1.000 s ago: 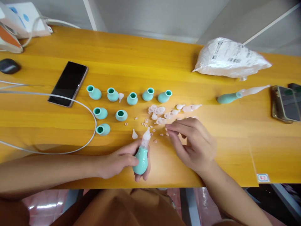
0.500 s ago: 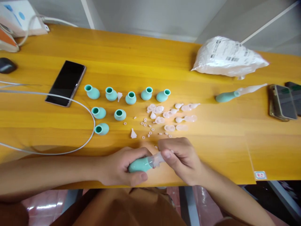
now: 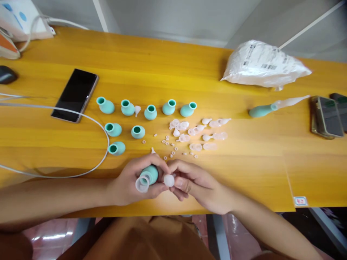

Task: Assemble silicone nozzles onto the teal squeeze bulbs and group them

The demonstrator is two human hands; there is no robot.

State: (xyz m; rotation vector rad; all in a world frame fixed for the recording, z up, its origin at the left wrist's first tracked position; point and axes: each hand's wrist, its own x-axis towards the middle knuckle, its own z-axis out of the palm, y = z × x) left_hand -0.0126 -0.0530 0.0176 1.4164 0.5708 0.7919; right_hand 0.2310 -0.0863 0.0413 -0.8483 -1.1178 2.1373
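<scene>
My left hand [image 3: 132, 180] is wrapped round a teal rubber squeeze bulb [image 3: 150, 174]. A clear plastic collar [image 3: 142, 183] sits in the bulb's mouth, which points toward me and to the left. In my right hand [image 3: 196, 184], thumb and fingers pinch a small translucent white nozzle piece [image 3: 169, 180], its round end facing up at me. The fingertips of both hands meet close to this piece, so part of it is hidden. Just beyond my left hand lies a white cone-shaped tip [image 3: 153, 151], partly covered by the fingers.
Several teal bulbs [image 3: 150, 112] stand on the wooden table with open mouths. Clear nozzle parts [image 3: 215, 123] and tiny rings [image 3: 172, 153] lie beyond my hands. A joined bulb and nozzle [image 3: 261, 110], a white plastic bag [image 3: 262, 66], phones [image 3: 76, 94] and a looped cable [image 3: 101, 159] lie around.
The nozzle piece has come apart from the collar in the bulb. My left hand has turned the bulb's mouth toward me, and my right hand has moved left with the piece.
</scene>
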